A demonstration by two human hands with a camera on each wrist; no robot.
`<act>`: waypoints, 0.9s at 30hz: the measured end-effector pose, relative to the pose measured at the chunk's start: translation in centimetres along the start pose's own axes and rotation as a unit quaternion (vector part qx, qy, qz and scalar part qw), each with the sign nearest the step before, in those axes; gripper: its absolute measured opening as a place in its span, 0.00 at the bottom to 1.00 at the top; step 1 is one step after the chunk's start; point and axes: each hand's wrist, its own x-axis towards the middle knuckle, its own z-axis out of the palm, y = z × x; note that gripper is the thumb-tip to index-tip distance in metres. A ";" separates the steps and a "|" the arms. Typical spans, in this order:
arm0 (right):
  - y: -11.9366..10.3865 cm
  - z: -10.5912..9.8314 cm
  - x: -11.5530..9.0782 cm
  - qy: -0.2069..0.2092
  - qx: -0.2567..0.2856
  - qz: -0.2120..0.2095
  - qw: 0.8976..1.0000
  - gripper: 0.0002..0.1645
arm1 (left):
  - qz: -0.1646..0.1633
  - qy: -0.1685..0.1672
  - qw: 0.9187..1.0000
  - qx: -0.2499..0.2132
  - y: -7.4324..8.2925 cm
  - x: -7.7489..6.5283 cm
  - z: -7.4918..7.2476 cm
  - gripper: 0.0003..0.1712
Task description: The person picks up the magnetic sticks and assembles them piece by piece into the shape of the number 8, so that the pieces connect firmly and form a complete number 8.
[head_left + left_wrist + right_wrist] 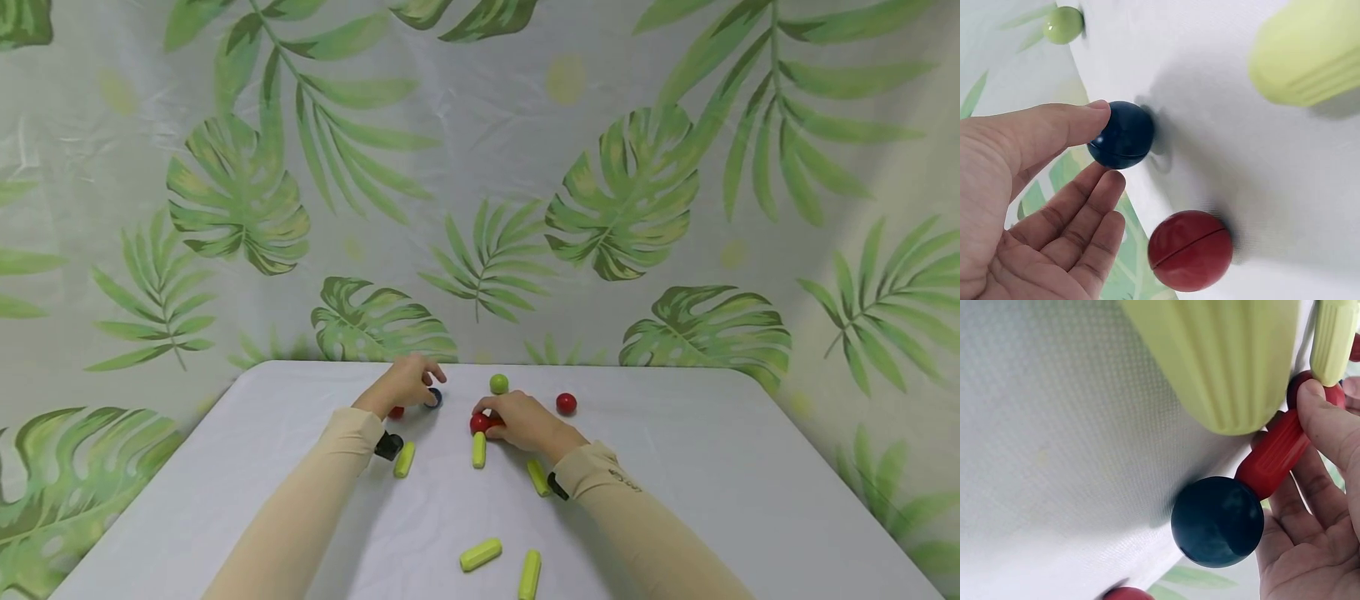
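Currently, blue ball (1124, 136) pinched between left fingers (1072, 125), others loosely extended; right fingers (1329, 425) pinch red ball (478, 423).

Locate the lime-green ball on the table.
In the head view, the lime-green ball lies near the far edge of the white table, right of the dark blue ball and left of the rightmost red ball.

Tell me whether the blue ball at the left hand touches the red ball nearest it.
Apart. The left wrist view shows it plainly: a strip of white table separates the blue ball from the red ball.
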 end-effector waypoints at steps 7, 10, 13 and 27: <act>0.0 -0.1 -0.2 0.005 -0.004 -0.006 1.000 0.21 | -0.002 -0.006 1.000 -0.007 -0.3 0.2 0.3 0.22; 0.0 -0.1 -0.2 0.012 -0.009 -0.023 1.000 0.20 | -0.001 -0.003 1.000 -0.008 -0.5 0.4 0.5 0.22; 0.0 -0.2 -0.3 0.016 -0.013 -0.033 0.999 0.20 | -0.002 -0.003 1.000 -0.010 -0.7 0.6 0.7 0.21; -0.1 -0.2 -0.4 0.014 0.001 -0.030 0.999 0.21 | -0.003 -0.007 1.000 -0.025 -0.9 0.8 0.8 0.19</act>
